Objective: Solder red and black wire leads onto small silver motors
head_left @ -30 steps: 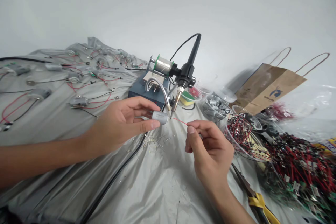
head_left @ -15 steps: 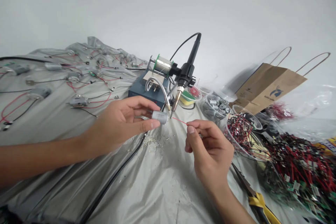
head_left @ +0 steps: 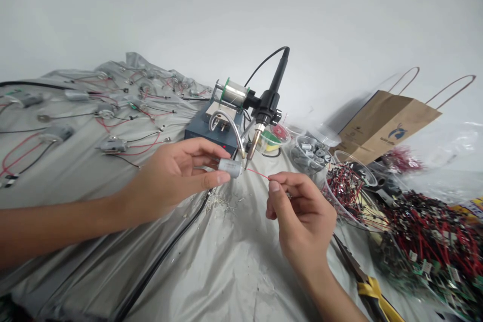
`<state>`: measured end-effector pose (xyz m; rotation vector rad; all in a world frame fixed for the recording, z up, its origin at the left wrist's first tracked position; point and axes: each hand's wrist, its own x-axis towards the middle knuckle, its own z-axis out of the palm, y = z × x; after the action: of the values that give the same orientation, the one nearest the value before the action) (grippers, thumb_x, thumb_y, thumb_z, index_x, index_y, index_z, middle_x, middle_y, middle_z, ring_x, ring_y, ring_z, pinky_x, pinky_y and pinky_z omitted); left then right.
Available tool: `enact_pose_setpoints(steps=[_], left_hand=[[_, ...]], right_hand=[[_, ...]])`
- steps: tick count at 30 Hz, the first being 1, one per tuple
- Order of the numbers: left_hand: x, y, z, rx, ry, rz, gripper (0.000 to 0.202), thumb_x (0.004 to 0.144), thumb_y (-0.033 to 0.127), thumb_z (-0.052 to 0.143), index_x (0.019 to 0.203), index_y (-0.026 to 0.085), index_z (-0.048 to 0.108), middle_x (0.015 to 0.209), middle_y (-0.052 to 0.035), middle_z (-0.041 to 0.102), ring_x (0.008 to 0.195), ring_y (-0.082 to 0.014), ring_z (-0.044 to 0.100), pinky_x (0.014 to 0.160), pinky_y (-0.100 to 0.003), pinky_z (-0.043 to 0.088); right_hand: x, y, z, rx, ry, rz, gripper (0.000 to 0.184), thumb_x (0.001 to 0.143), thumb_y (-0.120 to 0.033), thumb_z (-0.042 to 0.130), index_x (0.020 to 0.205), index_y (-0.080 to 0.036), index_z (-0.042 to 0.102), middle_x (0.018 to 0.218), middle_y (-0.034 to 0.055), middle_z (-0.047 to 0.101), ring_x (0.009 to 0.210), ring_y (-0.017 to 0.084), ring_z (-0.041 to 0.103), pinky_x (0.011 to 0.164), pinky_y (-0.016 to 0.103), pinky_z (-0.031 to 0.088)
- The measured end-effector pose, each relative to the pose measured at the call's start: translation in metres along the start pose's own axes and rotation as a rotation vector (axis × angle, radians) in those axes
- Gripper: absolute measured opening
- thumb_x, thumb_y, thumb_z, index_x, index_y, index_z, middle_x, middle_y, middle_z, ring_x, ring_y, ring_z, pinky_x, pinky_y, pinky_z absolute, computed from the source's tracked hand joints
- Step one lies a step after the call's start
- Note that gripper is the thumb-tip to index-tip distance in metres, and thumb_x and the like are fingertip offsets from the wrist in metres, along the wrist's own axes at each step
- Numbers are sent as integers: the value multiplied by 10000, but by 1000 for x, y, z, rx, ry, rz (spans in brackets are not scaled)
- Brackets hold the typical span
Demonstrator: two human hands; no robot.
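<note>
Between its thumb and fingers, my left hand [head_left: 177,176] grips a small grey cylindrical motor [head_left: 229,167], its end facing right. My right hand [head_left: 302,211] pinches a thin red wire [head_left: 258,173], whose free end points left at the motor's end. Just above that gap is the tip of a soldering iron [head_left: 255,143], clamped in a stand with its handle slanting up. Beside the iron, the curved metal solder guide tube [head_left: 237,133] ends close to the motor. Whether wire, tip and motor touch is too small to tell.
Behind stands a blue soldering station [head_left: 196,128] with a solder spool [head_left: 234,93]. Wired motors [head_left: 56,133] lie across the left. To the right are a tub of motors [head_left: 309,153], heaped red and black wires [head_left: 433,231], yellow-handled pliers [head_left: 368,287] and a paper bag [head_left: 388,123].
A small red light now shows on the soldering station's front. Both hands, the motor and the wire keep practically the same positions.
</note>
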<state>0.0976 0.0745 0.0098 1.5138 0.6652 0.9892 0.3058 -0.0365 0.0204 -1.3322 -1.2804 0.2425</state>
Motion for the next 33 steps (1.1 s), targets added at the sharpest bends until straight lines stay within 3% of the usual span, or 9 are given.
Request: enact_pose_setpoints(steps=[4,10,15,26,33], left_hand=[[2,0,1,-19,-6,-3,308,807,397,942,1061,276,816,879,5,821,931,-179,773,728,-204,595],[3,0,2,-15,-2,-10,310,808,396,938,1062,267,817,1018,-24,855,965,-200,787,797,-251,621],[2,-5,-1,-37,-15,-9,352,798,440,956,1082,286,817,1019,-11,852,967,-177,780,815,-230,609],[3,-2,-1,26,-7,-39,400,808,480,933,1111,251,804,1035,-53,854,983,-235,783,828,-314,590],[3,0,1,-12,-19,-50,381,802,458,943,1092,253,806,997,-36,851,963,-212,773,820,-289,586]], right_hand=[[0,0,0,-4,-4,-2,59,994,-265,724,953,-245,762,610,-56,625,489,87,558,490,221,445],[-2,-1,0,5,-7,0,61,992,-257,721,945,-244,757,616,-57,624,489,86,553,490,220,449],[0,-1,1,-5,-2,1,52,991,-259,728,956,-246,764,613,-57,626,492,85,556,491,218,448],[-1,-1,0,9,-19,7,57,997,-254,720,959,-237,759,631,-48,635,500,93,560,488,227,448],[-3,-1,1,6,-16,5,56,999,-263,723,965,-237,760,629,-44,635,501,98,563,483,231,443]])
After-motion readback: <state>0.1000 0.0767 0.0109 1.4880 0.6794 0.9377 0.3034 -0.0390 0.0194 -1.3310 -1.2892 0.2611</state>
